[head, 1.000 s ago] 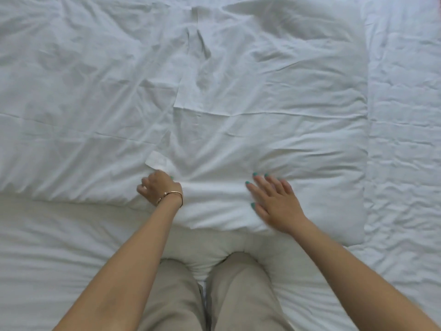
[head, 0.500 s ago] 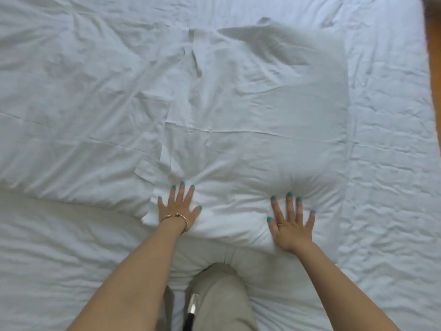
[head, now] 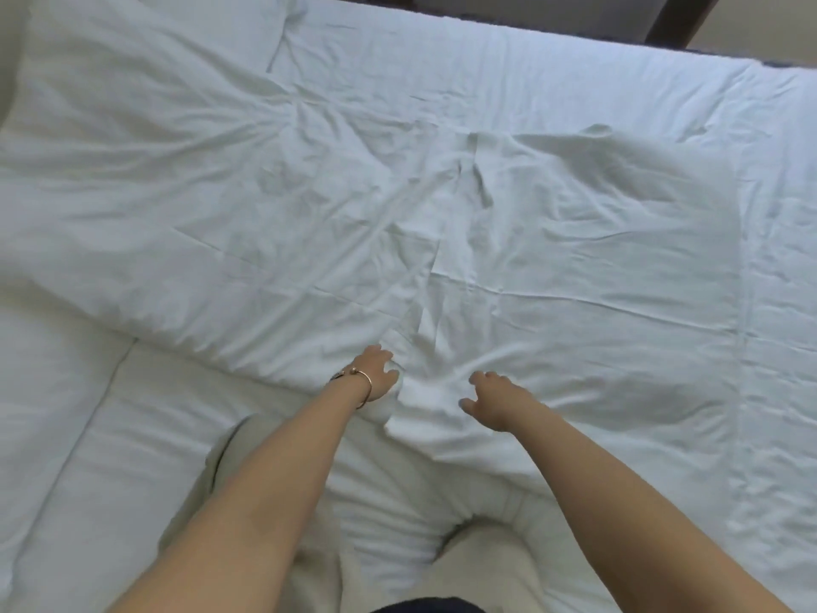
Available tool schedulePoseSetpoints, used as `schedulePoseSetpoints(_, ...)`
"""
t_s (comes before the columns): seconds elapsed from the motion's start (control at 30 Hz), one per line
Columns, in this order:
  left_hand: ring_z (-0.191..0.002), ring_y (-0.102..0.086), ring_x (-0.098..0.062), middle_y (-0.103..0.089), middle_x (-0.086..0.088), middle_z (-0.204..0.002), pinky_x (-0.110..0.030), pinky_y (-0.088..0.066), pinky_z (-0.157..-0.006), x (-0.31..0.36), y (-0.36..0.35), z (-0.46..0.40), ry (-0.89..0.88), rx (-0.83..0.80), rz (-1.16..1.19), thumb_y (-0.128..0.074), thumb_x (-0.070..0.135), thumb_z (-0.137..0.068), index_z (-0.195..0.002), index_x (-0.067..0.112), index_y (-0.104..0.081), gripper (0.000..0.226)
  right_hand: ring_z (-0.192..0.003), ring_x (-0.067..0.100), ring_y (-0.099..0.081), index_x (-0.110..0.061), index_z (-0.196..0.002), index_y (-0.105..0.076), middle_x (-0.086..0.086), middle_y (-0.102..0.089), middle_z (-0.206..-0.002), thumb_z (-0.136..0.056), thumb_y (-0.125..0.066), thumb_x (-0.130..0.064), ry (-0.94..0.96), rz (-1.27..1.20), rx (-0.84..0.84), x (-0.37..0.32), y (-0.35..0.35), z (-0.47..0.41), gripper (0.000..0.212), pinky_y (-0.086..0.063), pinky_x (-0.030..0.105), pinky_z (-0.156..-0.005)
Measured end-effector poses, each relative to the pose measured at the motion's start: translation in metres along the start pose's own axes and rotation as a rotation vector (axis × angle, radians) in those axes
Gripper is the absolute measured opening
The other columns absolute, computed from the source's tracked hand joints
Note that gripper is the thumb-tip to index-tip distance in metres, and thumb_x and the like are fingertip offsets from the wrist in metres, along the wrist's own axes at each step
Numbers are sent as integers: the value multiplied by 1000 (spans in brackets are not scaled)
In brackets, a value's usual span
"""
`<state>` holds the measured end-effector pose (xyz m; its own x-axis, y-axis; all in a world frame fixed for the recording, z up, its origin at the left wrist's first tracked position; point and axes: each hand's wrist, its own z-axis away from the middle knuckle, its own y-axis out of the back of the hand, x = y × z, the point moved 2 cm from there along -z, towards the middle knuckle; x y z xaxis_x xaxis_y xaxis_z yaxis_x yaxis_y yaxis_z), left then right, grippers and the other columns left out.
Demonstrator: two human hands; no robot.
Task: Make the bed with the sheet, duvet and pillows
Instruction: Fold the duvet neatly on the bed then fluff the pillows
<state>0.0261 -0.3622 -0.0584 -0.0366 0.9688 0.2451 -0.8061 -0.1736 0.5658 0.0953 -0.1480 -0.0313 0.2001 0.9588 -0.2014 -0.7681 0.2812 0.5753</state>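
Two white pillows lie side by side on the bed. The left pillow point(head: 199, 214) is large and creased. The right pillow point(head: 597, 280) has its near left corner bunched up between my hands. My left hand point(head: 376, 376), with a bracelet on its wrist, curls its fingers into the fabric at that corner, right where the two pillows meet. My right hand point(head: 490, 400) curls its fingers and thumb down into the pillow's near edge a little to the right. Folds in the pillowcase run toward both hands.
The white sheet point(head: 787, 303) covers the mattress to the right of the pillows. The white duvet point(head: 110, 457) lies in front, under my knees in beige trousers point(head: 486, 568). A dark headboard edge point(head: 552, 31) runs along the top.
The view has pulled back and tilted up. Both hands went from lying flat on the right pillow to curling into its near left corner, and my right hand moved left toward my left.
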Motion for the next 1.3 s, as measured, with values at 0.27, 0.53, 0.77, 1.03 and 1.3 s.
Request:
schedulePoseSetpoints(0.27, -119, -53, -21, -52, 5, -137, -33, -44, -91, -183, 170, -35, 19, 125, -155, -36, 51, -94, -133, 32, -49, 45, -116, 23, -54, -18, -136, -46, 2, -53, -133, -98, -34, -56, -24, -5, 91, -212, 60, -83, 55, -41, 36, -86)
schedulePoseSetpoints(0.53, -140, -27, -24, -20, -1, -157, -39, -33, -108, -380, 363, -39, 46, 571, -62, -44, 37, -97, -145, 19, -35, 52, -119, 26, -52, -15, -139, -40, 6, -51, -135, -98, -34, -56, 93, 93, 98, -448, 159, -171, 57, -42, 40, -90)
schedulePoseSetpoints(0.77, -147, 0, -25, -2, 1, -161, -58, -12, -113, -531, 430, -66, 473, 495, 168, -40, 62, -91, -152, 37, -9, 74, -130, 21, -44, -27, -145, -35, 0, -44, -144, -96, -46, -51, 404, -47, 304, -631, 242, -239, 56, -43, 42, -99)
schedulePoseSetpoints(1.03, -148, 5, -27, -1, -4, -161, -69, 5, -106, -623, 423, -88, 741, 587, 264, -16, 102, -52, -150, 44, 1, 114, -149, 24, 14, -56, -146, 8, -13, 14, -161, -83, -49, -73, 533, 150, 49, -707, 167, -314, 87, -13, 64, -114)
schedulePoseSetpoints(1.3, -144, -20, -26, -19, 0, -158, -51, -14, -116, -692, 441, -88, 755, 442, 668, -66, 93, -19, -150, 38, 1, 157, -146, 25, 24, -61, -144, 7, -19, 19, -159, -81, -47, -75, 460, 216, -68, -703, 148, -337, 84, -7, 74, -106)
